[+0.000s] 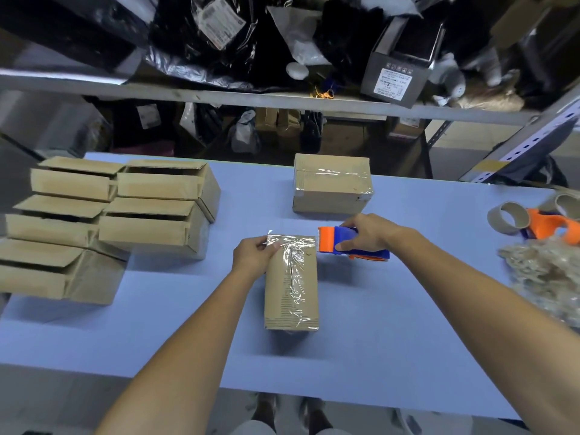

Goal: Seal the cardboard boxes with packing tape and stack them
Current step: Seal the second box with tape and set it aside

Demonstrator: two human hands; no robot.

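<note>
2 grips: L-hand (pixel 255 259) box (pixel 292 293), R-hand (pixel 365 235) dispenser (pixel 329 241)

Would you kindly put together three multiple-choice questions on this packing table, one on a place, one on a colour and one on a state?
1. Where does the sealed box lie?
A. on the shelf
B. on the table, beyond the box being taped
C. on top of the pile at the left

2. What colours has the tape dispenser that the right hand grips?
A. blue and orange
B. green and yellow
C. black and white

3. In what state are the boxes at the left?
A. taped shut
B. crushed flat
C. untaped, flaps ajar

Answers:
1 B: it stands alone on the blue top at the far edge.
2 A: its front is orange and its handle blue.
3 C: dark gaps show under their flaps, and no tape shines on them.
</note>
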